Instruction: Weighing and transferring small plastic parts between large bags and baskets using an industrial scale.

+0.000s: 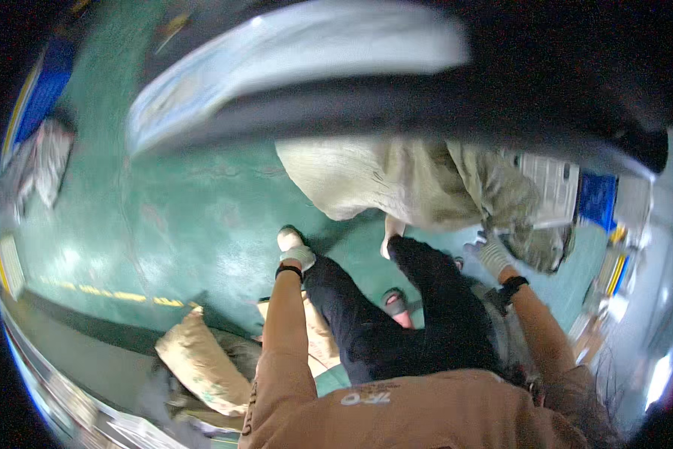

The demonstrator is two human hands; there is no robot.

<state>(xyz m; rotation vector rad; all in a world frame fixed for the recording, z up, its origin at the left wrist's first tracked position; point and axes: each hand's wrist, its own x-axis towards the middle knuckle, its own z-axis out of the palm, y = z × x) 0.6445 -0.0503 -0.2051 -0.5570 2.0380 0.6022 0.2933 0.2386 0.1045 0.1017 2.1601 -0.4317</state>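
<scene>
Green floor (172, 224) with big sacks.
The right hand (494, 254) in a glove grips the big sack (396, 183) up front. The left hand (295, 251) looks closed, holding nothing. Another sack (202, 363) lies low left.

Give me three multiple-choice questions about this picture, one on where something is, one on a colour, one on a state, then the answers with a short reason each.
1. Where does the filled tan sack lie?
A. lower left on the floor
B. on a shelf
C. in the right hand

2. What colour is the floor?
A. red
B. green
C. white

3. What is the right hand doing?
A. hanging free
B. gripping the large pale sack
C. holding a cup

Answers: 1 A, it lies beside the person's left arm, low in the view. 2 B, the painted surface is teal green. 3 B, the gloved fingers close on the sack's lower edge.
</scene>
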